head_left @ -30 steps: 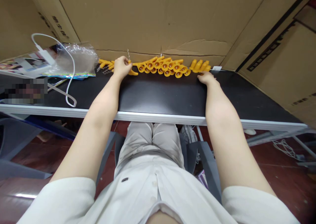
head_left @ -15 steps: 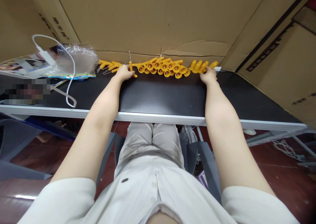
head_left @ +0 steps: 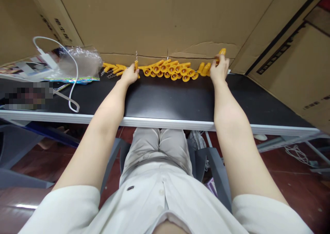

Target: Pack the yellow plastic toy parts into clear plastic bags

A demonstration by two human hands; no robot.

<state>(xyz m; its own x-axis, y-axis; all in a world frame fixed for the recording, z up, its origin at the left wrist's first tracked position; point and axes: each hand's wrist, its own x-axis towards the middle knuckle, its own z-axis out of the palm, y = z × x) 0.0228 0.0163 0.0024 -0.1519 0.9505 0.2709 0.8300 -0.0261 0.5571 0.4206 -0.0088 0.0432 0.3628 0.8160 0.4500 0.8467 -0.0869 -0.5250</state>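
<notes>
Pinched upright in my left hand [head_left: 130,75] is a yellow-handled corkscrew [head_left: 136,64], its metal spiral pointing up. My right hand [head_left: 219,69] grips a yellow tapered sleeve [head_left: 222,51] whose end shows above the fingers. Just left of that hand, a few more yellow sleeves [head_left: 203,68] lean side by side. Between my hands lies a stack of yellow sleeves [head_left: 177,69], several with round openings facing me. Beyond my left hand, several yellow corkscrews [head_left: 116,68] lie with spirals toward the table.
Cardboard walls [head_left: 170,24] enclose the back and sides of the black table [head_left: 167,98]. At the left are a clear plastic bag [head_left: 79,60], a white charger with cable [head_left: 48,60] and printed packaging. A metal rim [head_left: 165,123] runs along the front edge.
My right hand has lifted one yellow sleeve up from the right end of the row and turned it more upright. My left hand has risen slightly with the corkscrew.
</notes>
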